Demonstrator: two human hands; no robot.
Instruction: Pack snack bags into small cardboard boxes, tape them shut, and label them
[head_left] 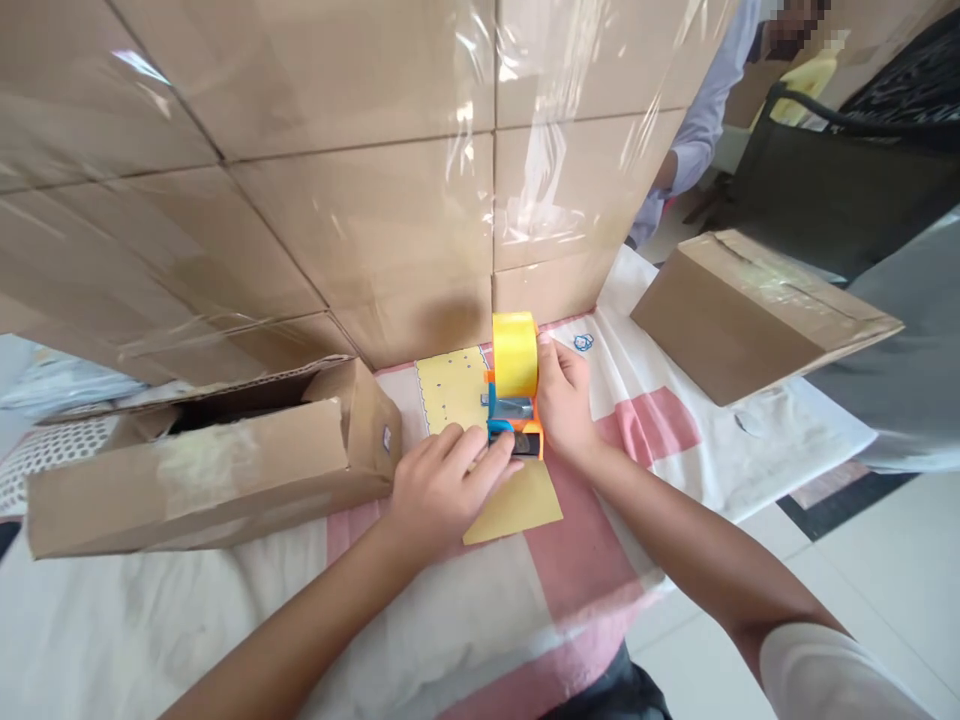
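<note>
Head view looks down on a tape dispenser (529, 427), orange and blue, which lies across the middle of the cloth-covered surface (270, 620), just in front of a wall of stacked cartons (367, 220). A wide roll of yellow tape (514, 355) sits at its far end. The dark panel at the near end is too small and partly covered for any lettering to be made out.

The right hand (566, 400) is closed around the right side of the dispenser by the roll, thumb up against the tape, with the other fingers curled. The left hand (439, 480) reaches in from the other side, its fingertips close together on the near end; whether they pinch it or merely press, I cannot tell.

To the left lies an open cardboard box (225, 480), with a small label (387, 437) on its end, too tiny to read. Another cardboard box (739, 320) rests to the right, tape shining along its top. Near the right hand, the cloth carries a small blue print (583, 342). Beyond the cartons show another person's pale sleeve (697, 150) and a dark chair (814, 190).
</note>
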